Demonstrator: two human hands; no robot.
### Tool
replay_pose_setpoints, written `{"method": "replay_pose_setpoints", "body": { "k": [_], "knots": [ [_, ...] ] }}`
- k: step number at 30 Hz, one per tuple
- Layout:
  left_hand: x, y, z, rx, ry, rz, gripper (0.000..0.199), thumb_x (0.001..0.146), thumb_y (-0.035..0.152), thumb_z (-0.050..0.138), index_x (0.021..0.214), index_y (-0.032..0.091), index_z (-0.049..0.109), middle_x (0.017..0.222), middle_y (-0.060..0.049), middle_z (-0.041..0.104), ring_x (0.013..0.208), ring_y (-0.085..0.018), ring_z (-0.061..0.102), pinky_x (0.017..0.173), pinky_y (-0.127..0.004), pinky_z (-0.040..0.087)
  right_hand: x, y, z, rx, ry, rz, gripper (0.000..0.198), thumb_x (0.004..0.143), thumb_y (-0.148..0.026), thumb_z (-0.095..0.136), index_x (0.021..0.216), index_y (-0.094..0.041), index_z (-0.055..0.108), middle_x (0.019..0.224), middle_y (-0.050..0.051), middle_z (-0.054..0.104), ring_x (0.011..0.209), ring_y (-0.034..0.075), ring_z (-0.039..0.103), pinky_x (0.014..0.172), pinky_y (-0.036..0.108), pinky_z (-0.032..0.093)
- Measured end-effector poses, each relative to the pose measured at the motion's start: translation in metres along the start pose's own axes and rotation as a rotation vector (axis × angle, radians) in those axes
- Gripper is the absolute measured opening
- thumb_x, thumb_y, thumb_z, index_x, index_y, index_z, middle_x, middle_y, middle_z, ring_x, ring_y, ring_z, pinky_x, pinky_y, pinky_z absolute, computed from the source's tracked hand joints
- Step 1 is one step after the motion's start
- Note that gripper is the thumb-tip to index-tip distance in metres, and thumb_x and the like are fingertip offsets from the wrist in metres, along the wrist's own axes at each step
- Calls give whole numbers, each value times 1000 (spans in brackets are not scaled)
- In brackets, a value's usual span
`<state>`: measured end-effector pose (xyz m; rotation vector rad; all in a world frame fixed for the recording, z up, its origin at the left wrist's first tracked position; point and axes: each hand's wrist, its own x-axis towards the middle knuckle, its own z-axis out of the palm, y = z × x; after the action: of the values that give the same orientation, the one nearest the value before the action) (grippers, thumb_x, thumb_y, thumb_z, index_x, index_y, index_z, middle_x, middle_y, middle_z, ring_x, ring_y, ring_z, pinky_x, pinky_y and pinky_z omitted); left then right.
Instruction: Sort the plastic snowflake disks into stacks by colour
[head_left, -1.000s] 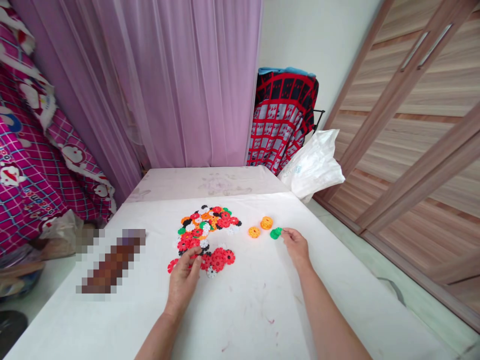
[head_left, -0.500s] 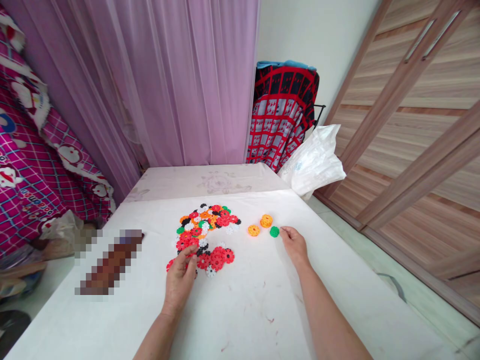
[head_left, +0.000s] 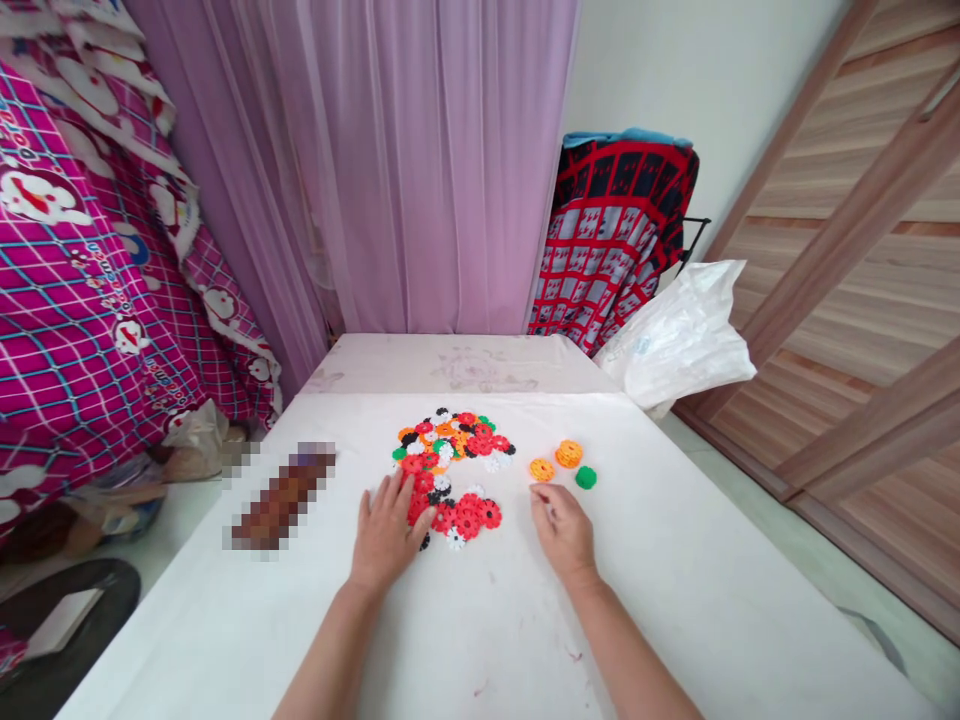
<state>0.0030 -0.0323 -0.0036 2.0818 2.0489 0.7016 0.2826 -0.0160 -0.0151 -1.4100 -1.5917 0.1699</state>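
Observation:
A spread of flower-shaped plastic discs (head_left: 466,518) in red, white, black, orange and green lies on the white table. My left hand (head_left: 388,532) rests at its left side, fingers spread over some red discs and partly hiding them. To the right, my right hand (head_left: 564,530) hovers near the table with its fingers curled in, and nothing shows between them. Just beyond it lie an orange disc (head_left: 541,469), a small orange stack (head_left: 569,453) and a green disc (head_left: 586,477), all apart from the hand.
A pixelated brown object (head_left: 281,497) lies on the table's left. White plastic bag (head_left: 679,335) stands past the far right corner. Around the white table (head_left: 480,620) are a purple curtain (head_left: 442,170), a pink checked cloth (head_left: 112,260) and a wooden wardrobe (head_left: 862,330).
My right hand has left the green disc and come left and nearer, fingers curled. My left hand has spread its fingers over the discs. The view has turned slightly left.

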Motion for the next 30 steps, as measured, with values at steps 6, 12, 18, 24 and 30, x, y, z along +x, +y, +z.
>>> {"method": "replay_pose_setpoints", "body": {
  "k": [6,12,18,24,30],
  "knots": [
    [-5,9,-2,7,-97,139,45,92,49,44,133,34,56,144,-4,53,141,-32,34,115,-62,17,-7,-45,38,-135,-305,-282,24,89,-27,52,105,-25,70,111,6,69,103,21,61,91,36,47],
    [13,-8,-10,28,20,93,46,93,41,45,136,28,54,149,-8,46,142,-33,33,114,-62,21,20,-46,76,-92,-212,-262,31,92,-29,46,111,-24,69,116,8,68,108,21,61,95,37,46],
    [35,-6,-10,113,-110,242,56,92,50,45,143,28,45,154,-7,39,144,-33,28,116,-62,14,57,-64,110,-264,-411,-338,35,93,-30,47,123,-30,64,135,5,59,129,26,48,107,49,34],
    [20,-19,-20,83,-74,283,46,94,47,41,133,28,57,141,-5,56,140,-31,37,118,-61,10,34,-48,92,-266,-375,-327,32,96,-29,42,111,-28,70,127,6,65,123,25,53,106,49,33],
    [8,-30,-25,49,51,185,36,96,38,38,103,26,72,128,-6,66,129,-29,51,115,-58,24,25,-32,73,-206,-152,-209,29,91,-27,47,84,-23,75,105,7,72,98,21,62,91,35,44]
  ]
}}
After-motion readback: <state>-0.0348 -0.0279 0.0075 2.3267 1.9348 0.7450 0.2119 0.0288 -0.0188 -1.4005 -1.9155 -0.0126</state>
